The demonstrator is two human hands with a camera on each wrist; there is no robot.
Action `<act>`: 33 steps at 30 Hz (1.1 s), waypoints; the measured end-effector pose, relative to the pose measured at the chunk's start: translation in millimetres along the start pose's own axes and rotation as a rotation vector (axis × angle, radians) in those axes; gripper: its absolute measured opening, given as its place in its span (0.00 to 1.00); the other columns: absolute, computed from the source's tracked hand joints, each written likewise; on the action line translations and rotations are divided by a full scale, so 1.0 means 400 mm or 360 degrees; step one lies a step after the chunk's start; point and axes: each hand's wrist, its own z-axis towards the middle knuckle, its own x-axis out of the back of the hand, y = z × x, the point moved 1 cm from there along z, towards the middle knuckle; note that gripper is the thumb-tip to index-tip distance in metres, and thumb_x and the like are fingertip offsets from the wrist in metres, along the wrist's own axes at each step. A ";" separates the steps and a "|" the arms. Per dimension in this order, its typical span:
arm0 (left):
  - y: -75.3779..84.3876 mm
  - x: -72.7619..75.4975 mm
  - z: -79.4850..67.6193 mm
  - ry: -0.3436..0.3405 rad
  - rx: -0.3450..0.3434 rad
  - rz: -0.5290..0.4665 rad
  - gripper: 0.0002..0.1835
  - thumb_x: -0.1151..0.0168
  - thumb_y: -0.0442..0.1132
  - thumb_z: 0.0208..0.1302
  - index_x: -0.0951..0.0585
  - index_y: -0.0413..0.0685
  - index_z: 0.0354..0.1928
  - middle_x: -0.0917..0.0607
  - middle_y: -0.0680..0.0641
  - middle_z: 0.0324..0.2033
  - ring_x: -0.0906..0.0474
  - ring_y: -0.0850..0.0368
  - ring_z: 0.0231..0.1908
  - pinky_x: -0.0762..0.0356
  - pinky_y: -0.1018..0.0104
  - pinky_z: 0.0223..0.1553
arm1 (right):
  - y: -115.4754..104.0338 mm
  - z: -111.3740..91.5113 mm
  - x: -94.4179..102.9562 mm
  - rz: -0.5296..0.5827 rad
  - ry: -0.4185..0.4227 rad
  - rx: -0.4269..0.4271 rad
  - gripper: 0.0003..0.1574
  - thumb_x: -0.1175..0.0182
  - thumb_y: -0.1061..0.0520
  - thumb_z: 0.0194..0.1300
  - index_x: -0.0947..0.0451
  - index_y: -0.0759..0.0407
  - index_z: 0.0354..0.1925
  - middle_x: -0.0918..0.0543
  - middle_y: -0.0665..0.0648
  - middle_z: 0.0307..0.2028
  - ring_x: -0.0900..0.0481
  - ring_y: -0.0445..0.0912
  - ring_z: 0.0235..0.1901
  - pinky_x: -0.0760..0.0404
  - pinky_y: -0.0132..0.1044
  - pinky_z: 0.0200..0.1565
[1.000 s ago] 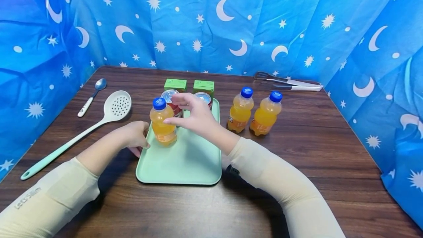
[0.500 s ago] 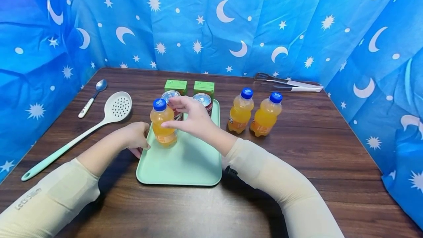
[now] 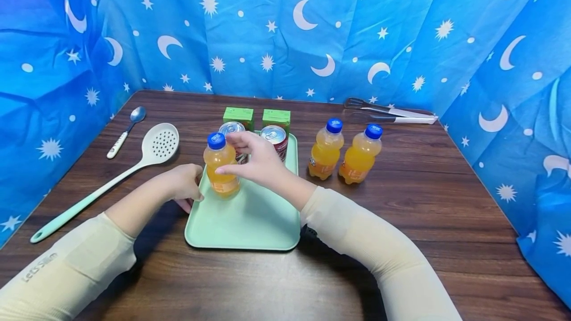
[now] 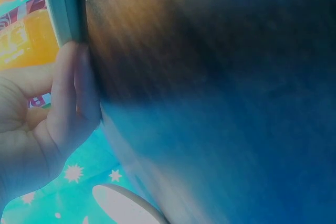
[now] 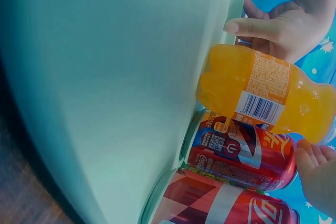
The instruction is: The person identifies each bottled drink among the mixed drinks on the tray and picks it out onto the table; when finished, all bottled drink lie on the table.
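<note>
My left hand (image 3: 185,187) pinches the left rim of a light green tray (image 3: 243,227). Its thumb lies over the edge, with the other fingers beneath. On the tray's left side stands an orange drink bottle (image 3: 223,185) with a blue cap. My right hand (image 3: 260,162) is at the bottle, thumb overlapping its front and fairly straight fingers beside its shoulder. Behind it on the tray are two red drink cans, the left can (image 3: 232,127) partly hidden by my fingers and the right can (image 3: 274,135) in plain sight. In the right wrist view, the bottle (image 5: 262,87) stands close to one can (image 5: 241,150).
Two green boxes (image 3: 276,117) stand behind the cans. Two more orange drink bottles (image 3: 327,152) stand right of the tray. A slotted skimmer (image 3: 160,143) and a small spoon (image 3: 125,133) lie at left; tongs (image 3: 392,113) lie at the back right.
My right hand has shifted slightly left and down, its thumb further across the bottle, uncovering more of the right can. The left hand, tray and bottle look unmoved.
</note>
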 end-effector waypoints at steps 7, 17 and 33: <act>0.000 -0.001 0.002 0.0000 0.0003 -0.0008 0.16 0.38 0.22 0.50 0.32 0.31 0.40 0.26 0.36 0.32 0.20 0.49 0.23 0.14 0.59 0.24 | 0.002 0.002 -0.008 -0.0060 -0.0014 -0.0006 0.43 0.26 0.47 0.46 0.29 0.59 0.58 0.23 0.52 0.52 0.23 0.38 0.47 0.21 0.31 0.51; -0.004 0.000 0.006 0.0008 0.0012 0.0008 0.16 0.37 0.22 0.50 0.31 0.31 0.39 0.26 0.36 0.31 0.20 0.49 0.23 0.15 0.60 0.24 | 0.009 0.003 -0.022 -0.0108 -0.0026 0.0008 0.42 0.26 0.46 0.47 0.29 0.59 0.57 0.22 0.52 0.50 0.23 0.40 0.46 0.19 0.37 0.49; 0.000 0.001 -0.001 0.0005 0.0000 -0.0018 0.16 0.38 0.21 0.50 0.31 0.30 0.40 0.25 0.36 0.31 0.20 0.49 0.23 0.14 0.59 0.24 | -0.001 0.005 -0.039 -0.0139 0.0052 -0.0066 0.43 0.25 0.44 0.43 0.28 0.60 0.54 0.21 0.52 0.47 0.22 0.40 0.43 0.18 0.31 0.44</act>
